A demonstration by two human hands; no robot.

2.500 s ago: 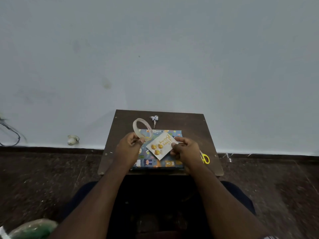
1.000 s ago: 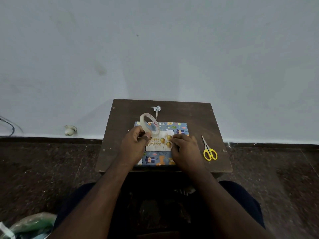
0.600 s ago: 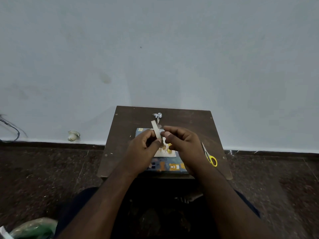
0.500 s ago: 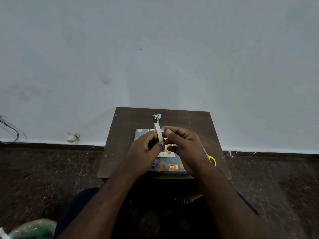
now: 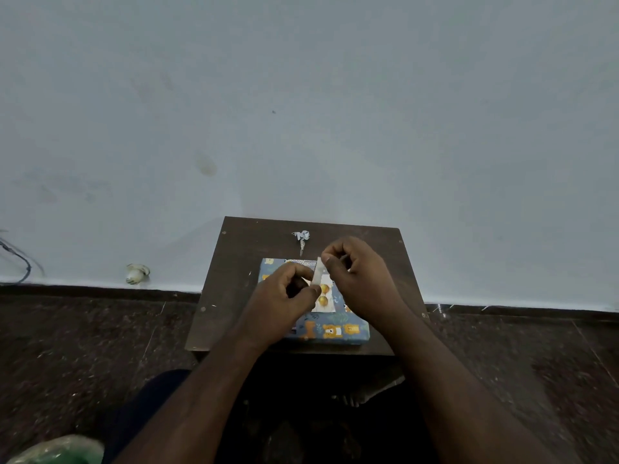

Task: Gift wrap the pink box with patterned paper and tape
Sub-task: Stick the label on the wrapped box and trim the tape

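The box (image 5: pixel 330 330) lies flat on the small dark table (image 5: pixel 234 262), fully covered in blue paper with bear pictures. A white card with gold balloons (image 5: pixel 324 294) rests on top of it, partly hidden by my hands. My left hand (image 5: pixel 284 296) grips the tape roll (image 5: pixel 317 272), seen edge-on above the box. My right hand (image 5: pixel 358 279) pinches the tape's loose end just right of the roll. No pink shows anywhere on the box.
A small silver ribbon bow (image 5: pixel 302 236) lies near the table's far edge. The white wall stands right behind the table. A pale object (image 5: pixel 136 273) sits on the floor by the wall. A green bag (image 5: pixel 57 450) is at the bottom left.
Both hands rose off the card and came together at the tape roll. The roll turned edge-on, and my right hand took hold of its loose end. The scissors are now hidden.
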